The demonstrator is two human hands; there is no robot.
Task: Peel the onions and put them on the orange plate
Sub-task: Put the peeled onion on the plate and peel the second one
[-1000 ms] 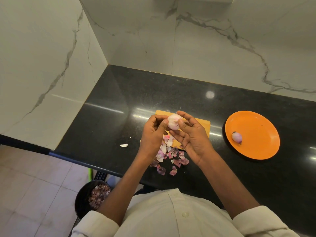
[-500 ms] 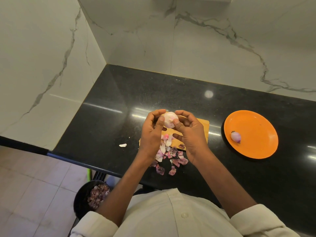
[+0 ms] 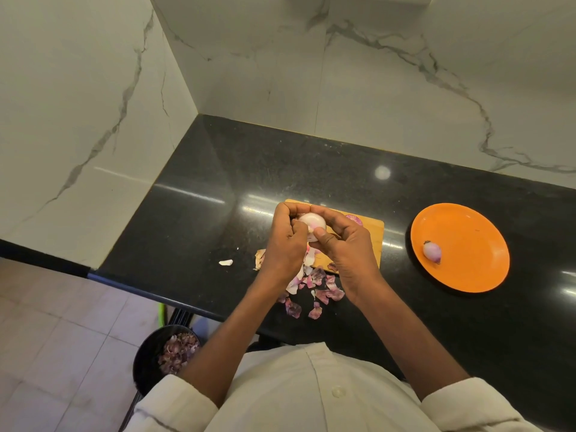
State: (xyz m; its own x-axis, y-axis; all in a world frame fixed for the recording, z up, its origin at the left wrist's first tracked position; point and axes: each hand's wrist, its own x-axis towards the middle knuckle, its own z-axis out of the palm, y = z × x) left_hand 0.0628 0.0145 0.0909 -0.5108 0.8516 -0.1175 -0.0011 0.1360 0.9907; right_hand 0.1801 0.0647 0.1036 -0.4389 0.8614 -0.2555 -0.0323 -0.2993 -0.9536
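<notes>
— Judging progress from the biggest thing down: black table [image 3: 311, 169] carrying an orange plate [image 3: 473, 269] on the right, well apart from a wooden cutting board [image 3: 371, 232] near the middle. Only one peeled onion [image 3: 432, 251] lying on the plate so far, near its left edge — small, pale purple, with a dark tip.

— So roughly partway, then? Any count of what's left?

— Hard to say. No unpeeled onions visible anywhere on the table, apart from a purplish piece [image 3: 353, 219] on the board just behind the right hand, too hidden to identify. Second onion [image 3: 312, 222] held up over the board between both hands, not yet on the plate.

— And the grip?

— Left hand [image 3: 285, 241] curled round the onion's left side, fingers bent in against it; right hand [image 3: 346, 247] wrapped round the right side, thumb pressed at the lower edge as if picking at a layer. Both closed on it, neither spread wide.

— Looks of the onion itself?

— Mostly stripped — smooth, whitish-pink, glossy, with a streak of pink at the bottom where a last bit of skin seems to cling. Probably close to finished, with the carry over to the plate yet to come.

— Smaller bits?

— Loose purple and white peels [image 3: 314, 285] scattered at the board's near edge, one white scrap [image 3: 226, 262] off to the left. Below the table, a dark bin [image 3: 149, 357] holding more skins.
</notes>
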